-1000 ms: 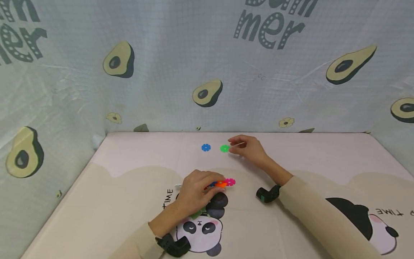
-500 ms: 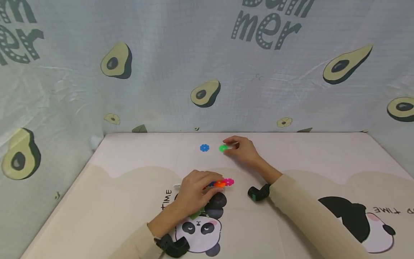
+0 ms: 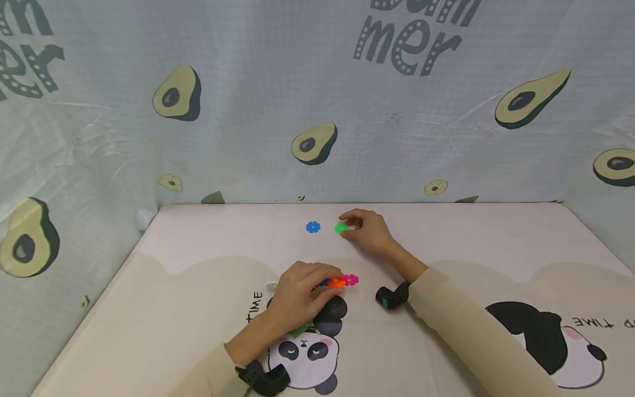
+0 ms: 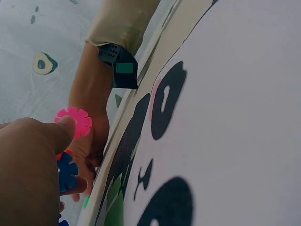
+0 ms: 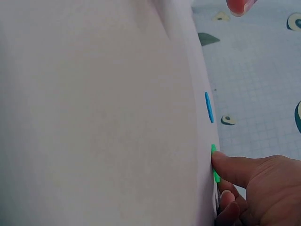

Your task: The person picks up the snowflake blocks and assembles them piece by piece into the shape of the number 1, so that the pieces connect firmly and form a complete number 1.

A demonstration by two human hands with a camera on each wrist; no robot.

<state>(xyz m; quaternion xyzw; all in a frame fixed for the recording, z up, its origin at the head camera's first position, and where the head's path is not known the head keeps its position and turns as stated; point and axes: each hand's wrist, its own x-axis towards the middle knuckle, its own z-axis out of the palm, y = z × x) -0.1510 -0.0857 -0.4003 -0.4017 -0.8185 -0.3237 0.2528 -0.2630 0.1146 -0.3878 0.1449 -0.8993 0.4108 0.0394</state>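
Note:
My left hand (image 3: 303, 288) holds a joined row of notched plastic snowflake discs above the table. A pink disc (image 3: 350, 280) sits at the row's right end beside an orange disc (image 3: 335, 282), with a blue disc (image 4: 67, 171) behind them; the palm hides part of the row. A whitish piece (image 3: 270, 285) peeks out left of the hand. Near the table's far edge, my right hand (image 3: 368, 231) pinches a green snowflake disc (image 3: 340, 227) between thumb and fingers. The thumb (image 5: 235, 167) lies on its edge in the right wrist view.
A loose blue snowflake disc (image 3: 313, 227) lies flat just left of the green one. The tablecloth (image 3: 198, 314) carries printed pandas, and an avocado-patterned curtain (image 3: 248, 110) rises at the table's far edge. Each wrist wears a black camera mount (image 3: 392, 296).
My right hand has moved slightly left onto the green disc, and its fingers have closed around it. The left hand keeps its grip on the row, nearly still.

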